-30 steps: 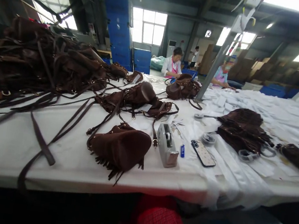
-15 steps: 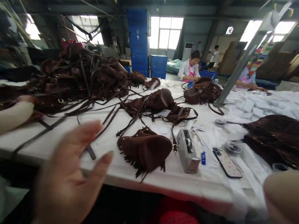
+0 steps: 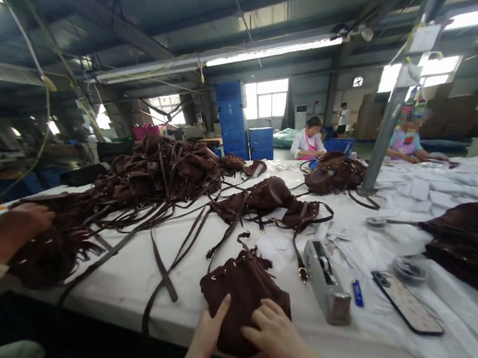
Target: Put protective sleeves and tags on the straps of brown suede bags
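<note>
A small brown suede fringed bag (image 3: pixel 246 286) lies at the near edge of the white table (image 3: pixel 130 270). Both my hands are on it. My left hand (image 3: pixel 205 333) grips its near left side, thumb up against the suede. My right hand (image 3: pixel 276 330) rests on its near right side with curled fingers pressing into it. A loose brown strap (image 3: pixel 166 266) lies just left of the bag.
A big pile of brown bags and straps (image 3: pixel 155 174) fills the left, where a co-worker's hand (image 3: pixel 12 228) rests. A tape dispenser (image 3: pixel 326 281), blue lighter (image 3: pixel 357 292) and phone (image 3: pixel 408 295) lie to the right. Beyond stand a metal pole (image 3: pixel 387 122) and seated workers.
My view swung left and tilted up. Both my hands came in from below and closed on the small brown bag, which now lies turned with its fringe hidden.
</note>
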Available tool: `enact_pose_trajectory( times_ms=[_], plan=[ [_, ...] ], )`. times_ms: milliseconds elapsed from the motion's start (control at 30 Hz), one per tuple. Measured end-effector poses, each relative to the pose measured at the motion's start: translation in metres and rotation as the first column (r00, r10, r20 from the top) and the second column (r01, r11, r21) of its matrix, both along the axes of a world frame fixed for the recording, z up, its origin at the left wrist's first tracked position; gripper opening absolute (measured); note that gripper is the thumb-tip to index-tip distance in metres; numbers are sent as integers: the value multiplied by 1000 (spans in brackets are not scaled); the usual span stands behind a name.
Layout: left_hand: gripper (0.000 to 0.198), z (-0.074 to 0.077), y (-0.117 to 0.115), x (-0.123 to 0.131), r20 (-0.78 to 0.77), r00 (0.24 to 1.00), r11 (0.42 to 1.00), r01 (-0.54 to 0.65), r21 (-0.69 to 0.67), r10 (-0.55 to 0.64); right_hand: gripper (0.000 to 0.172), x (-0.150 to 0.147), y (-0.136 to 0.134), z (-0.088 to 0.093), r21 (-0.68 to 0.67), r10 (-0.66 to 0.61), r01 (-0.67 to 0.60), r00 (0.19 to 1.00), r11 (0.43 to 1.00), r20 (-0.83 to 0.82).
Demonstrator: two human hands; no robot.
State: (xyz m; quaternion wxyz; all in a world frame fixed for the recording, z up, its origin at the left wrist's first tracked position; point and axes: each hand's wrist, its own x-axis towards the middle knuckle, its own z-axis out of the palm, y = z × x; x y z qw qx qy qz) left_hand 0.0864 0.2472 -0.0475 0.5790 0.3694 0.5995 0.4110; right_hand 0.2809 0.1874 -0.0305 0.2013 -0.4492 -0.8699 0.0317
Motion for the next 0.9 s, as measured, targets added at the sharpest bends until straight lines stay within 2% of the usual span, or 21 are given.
enact_pose_trajectory(
  times_ms=[100,167,233,300,400,433,500,533,600,633,667,700,733,767,800,833,867,900],
  plan=[
    [43,1,0,-1,162,986,996,-25,-84,39,26,-15,-34,-23,54,51,-54,997,997,52],
    [38,-3,-3,-1,267,958,993,-84,-87,104,25,-12,-48,-21,-2,56,-56,998,998,5],
    [40,-5,-8,-3,318,938,991,-128,-48,137,22,-1,-53,-3,-112,1,-18,989,994,-149],
    [39,-3,-13,-5,315,940,991,-136,-8,132,22,15,-49,25,-210,-152,81,924,974,-350],
    [37,14,-17,-10,281,957,996,-81,22,71,32,41,-28,69,-175,-334,285,804,942,-491],
    [37,22,-15,-13,259,965,999,-43,34,33,44,49,-18,80,-131,-361,343,796,930,-486],
    [39,44,-5,-18,168,980,993,91,74,-102,67,62,3,94,-64,-338,339,865,938,-370],
    [39,57,3,-20,86,977,977,186,104,-195,73,66,14,97,-45,-294,294,914,955,-281],
    [39,87,21,-22,-177,914,903,394,169,-365,68,71,33,96,-70,-182,177,980,982,-73],
    [38,103,30,-21,-348,853,854,476,210,-390,58,71,42,93,-114,-143,145,989,983,24],
    [33,119,38,-19,-535,789,823,499,271,-303,45,71,49,89,-176,-126,143,986,974,105],
    [32,134,42,-16,-700,698,799,502,330,-149,33,70,54,84,-244,-124,160,980,956,155],
    [36,147,42,-11,-786,615,761,480,437,63,28,68,58,79,-310,-143,190,975,931,168],
    [42,156,38,-5,-807,556,713,483,508,198,29,65,61,73,-376,-175,217,974,901,143],
    [45,162,30,2,-806,533,679,493,544,258,34,63,62,68,-443,-220,232,972,866,80],
    [43,162,19,9,-808,535,668,511,541,246,37,60,61,63,-516,-274,229,962,825,-13],
    [38,158,5,16,-823,542,680,540,495,169,38,56,60,58,-593,-335,202,934,779,-123],
    [34,149,-10,23,-845,533,701,588,404,40,38,52,57,55,-664,-395,148,887,733,-238]
  ],
)
